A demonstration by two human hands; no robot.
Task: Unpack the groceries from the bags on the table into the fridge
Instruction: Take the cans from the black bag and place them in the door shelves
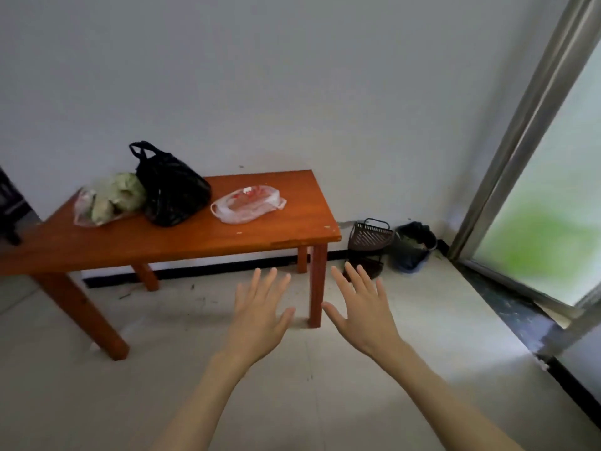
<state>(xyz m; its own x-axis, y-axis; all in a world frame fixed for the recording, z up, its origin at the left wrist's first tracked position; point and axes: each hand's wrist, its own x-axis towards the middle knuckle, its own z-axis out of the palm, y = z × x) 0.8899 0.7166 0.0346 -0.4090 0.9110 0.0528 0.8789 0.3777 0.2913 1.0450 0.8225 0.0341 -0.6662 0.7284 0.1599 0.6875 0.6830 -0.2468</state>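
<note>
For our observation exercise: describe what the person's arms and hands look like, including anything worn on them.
Both forearms are bare, with no sleeves in view. The left hand and right hand wear no gloves, and no rings, watch or bracelets can be seen.

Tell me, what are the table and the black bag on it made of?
The table looks like wood with a glossy orange-brown varnish: light shines off its top, and its legs are solid. The black bag looks like thin plastic film: it is crinkled and shiny, with loop handles.
</note>
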